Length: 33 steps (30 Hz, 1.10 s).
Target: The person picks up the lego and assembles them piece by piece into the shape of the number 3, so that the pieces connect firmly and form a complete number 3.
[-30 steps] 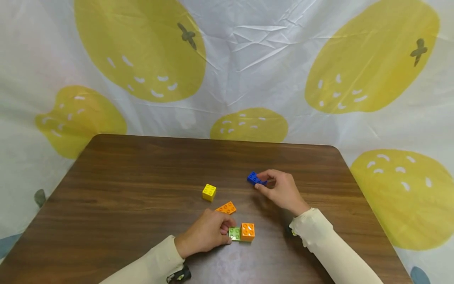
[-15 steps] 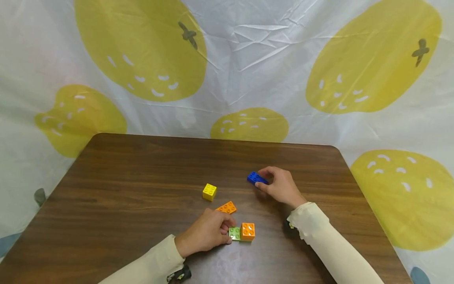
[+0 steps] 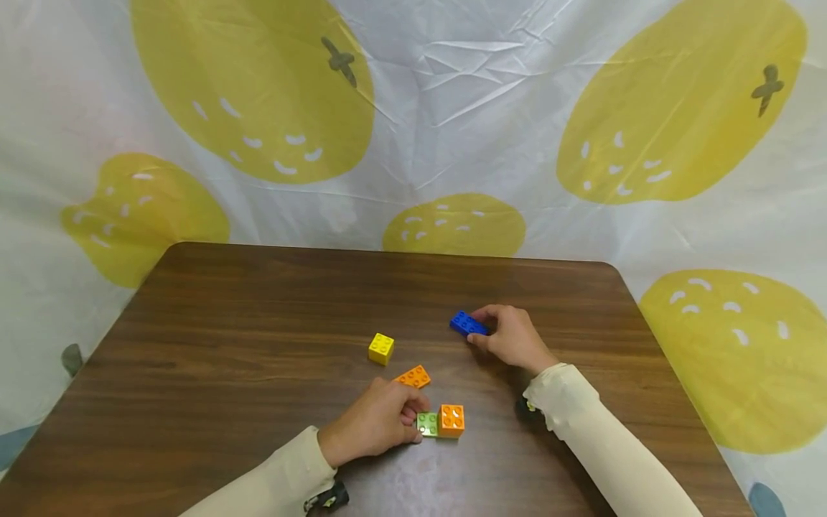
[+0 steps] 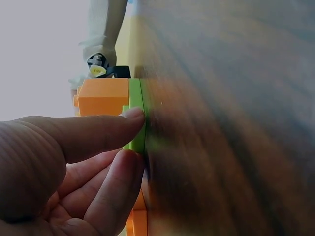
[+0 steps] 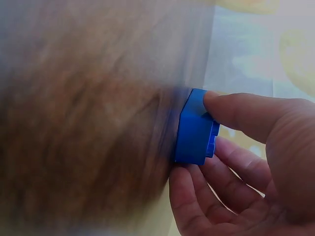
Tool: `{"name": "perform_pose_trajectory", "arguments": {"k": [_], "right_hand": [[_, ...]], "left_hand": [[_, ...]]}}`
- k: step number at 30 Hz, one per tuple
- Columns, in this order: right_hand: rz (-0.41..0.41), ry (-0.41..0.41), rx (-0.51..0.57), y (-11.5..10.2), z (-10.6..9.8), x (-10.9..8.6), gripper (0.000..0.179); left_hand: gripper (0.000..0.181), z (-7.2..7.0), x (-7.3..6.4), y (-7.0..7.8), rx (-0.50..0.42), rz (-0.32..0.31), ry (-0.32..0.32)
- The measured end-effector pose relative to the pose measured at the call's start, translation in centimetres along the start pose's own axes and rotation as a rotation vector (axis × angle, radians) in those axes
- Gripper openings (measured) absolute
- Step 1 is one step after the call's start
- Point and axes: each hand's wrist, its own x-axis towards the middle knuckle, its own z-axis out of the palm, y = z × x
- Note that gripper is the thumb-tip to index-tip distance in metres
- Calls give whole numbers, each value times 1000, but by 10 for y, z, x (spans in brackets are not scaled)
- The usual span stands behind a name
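Observation:
My left hand (image 3: 377, 420) pinches the left end of a flat green building brick (image 3: 427, 424) between thumb and fingers. An orange square brick (image 3: 451, 421) stands on the green one's right end; both show up close in the left wrist view, where the green brick (image 4: 135, 92) lies against the tabletop. Farther back on the right, my right hand (image 3: 513, 339) grips a blue brick (image 3: 468, 323), studs up, by its right end. In the right wrist view the thumb presses one side of the blue brick (image 5: 193, 135), with the fingers at the opposite side.
Behind my left hand lies a flat orange brick (image 3: 413, 377), its near end hidden by the hand. A yellow square brick (image 3: 381, 349) sits beyond it. The brown wooden table (image 3: 258, 309) ends at a hanging cloth (image 3: 465, 129) printed with lemons.
My right hand has shifted slightly on the blue brick, and more of its studs now show. The blue brick stays in about the same place. The left hand holds still.

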Motion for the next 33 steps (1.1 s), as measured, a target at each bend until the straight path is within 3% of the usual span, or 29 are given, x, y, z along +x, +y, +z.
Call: {"name": "perform_pose_trajectory", "arguments": {"k": [33], "right_hand": [[27,-1,32,-4,-1,-4,35]], "left_hand": [[32,-1,-1,-4,-67,-19,-43]]}}
